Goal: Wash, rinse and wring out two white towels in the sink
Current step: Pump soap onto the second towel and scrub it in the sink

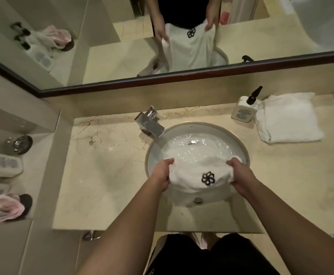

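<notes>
Towel point(197, 173) is gripped at both ends by left hand point(163, 175) and right hand point(239, 175), held taut over the sink point(239, 143) water for dunking.

No readable text; soap bottle point(242, 112) label blurred (towel point(199, 175) emblem a wordless black flower)

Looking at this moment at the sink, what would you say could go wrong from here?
1. The basin looks quite full. Both hands, left and right, grip the towel at the near rim, so plunging or lifting it may slop water onto the counter.
2. The folded towel and soap bottle sit close to the basin's right side; splashes could wet that towel.
3. Wringing over the near edge might drip onto the floor.
</notes>
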Action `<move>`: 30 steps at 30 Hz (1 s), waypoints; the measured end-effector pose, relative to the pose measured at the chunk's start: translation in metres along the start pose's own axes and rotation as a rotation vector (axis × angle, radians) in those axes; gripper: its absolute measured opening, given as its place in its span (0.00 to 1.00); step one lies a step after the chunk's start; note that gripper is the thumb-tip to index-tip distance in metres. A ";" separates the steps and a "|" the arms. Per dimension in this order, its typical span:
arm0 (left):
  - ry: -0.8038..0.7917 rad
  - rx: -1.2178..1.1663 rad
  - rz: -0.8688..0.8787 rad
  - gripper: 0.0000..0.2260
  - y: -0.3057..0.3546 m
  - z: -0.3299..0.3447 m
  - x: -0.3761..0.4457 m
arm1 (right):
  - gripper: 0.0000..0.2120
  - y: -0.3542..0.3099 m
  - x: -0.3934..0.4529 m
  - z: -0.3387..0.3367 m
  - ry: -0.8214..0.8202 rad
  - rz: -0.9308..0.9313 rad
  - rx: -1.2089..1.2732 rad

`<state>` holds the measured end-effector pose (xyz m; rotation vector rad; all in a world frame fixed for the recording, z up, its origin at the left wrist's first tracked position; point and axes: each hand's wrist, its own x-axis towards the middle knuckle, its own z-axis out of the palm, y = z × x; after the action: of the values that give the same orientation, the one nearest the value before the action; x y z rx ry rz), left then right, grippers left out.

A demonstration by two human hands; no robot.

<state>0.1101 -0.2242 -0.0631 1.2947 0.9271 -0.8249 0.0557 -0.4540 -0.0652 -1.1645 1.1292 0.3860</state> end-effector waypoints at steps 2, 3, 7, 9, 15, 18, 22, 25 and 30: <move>0.071 0.067 0.160 0.15 0.004 0.018 -0.015 | 0.15 -0.013 -0.003 0.000 -0.019 -0.108 -0.053; 0.101 0.090 0.217 0.13 0.005 0.028 -0.019 | 0.16 -0.018 -0.004 0.001 -0.048 -0.148 -0.058; 0.140 0.068 0.285 0.24 0.004 0.065 -0.026 | 0.10 -0.041 -0.023 0.015 -0.113 -0.344 -0.108; 0.177 0.053 0.310 0.31 0.004 0.084 -0.033 | 0.10 -0.048 -0.036 0.028 -0.169 -0.441 -0.187; 0.163 -0.098 0.368 0.27 0.000 0.121 -0.043 | 0.26 -0.043 -0.049 0.060 -0.138 -0.561 -0.489; 0.136 -0.064 0.344 0.21 0.000 0.125 -0.047 | 0.25 -0.050 -0.031 0.065 -0.016 -0.432 -0.439; 0.265 0.012 0.395 0.22 0.011 0.119 -0.046 | 0.21 -0.047 -0.034 0.077 -0.067 -0.180 -0.199; 0.308 -0.134 0.271 0.19 0.026 0.102 -0.040 | 0.18 -0.036 -0.052 0.087 -0.124 -0.191 -0.257; 0.193 -0.026 0.261 0.17 0.017 0.110 -0.051 | 0.16 -0.056 -0.031 0.093 -0.009 -0.311 -0.338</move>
<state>0.1155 -0.3324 -0.0053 1.4549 0.8930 -0.4901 0.1300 -0.3870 -0.0131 -1.6076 0.8748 0.3471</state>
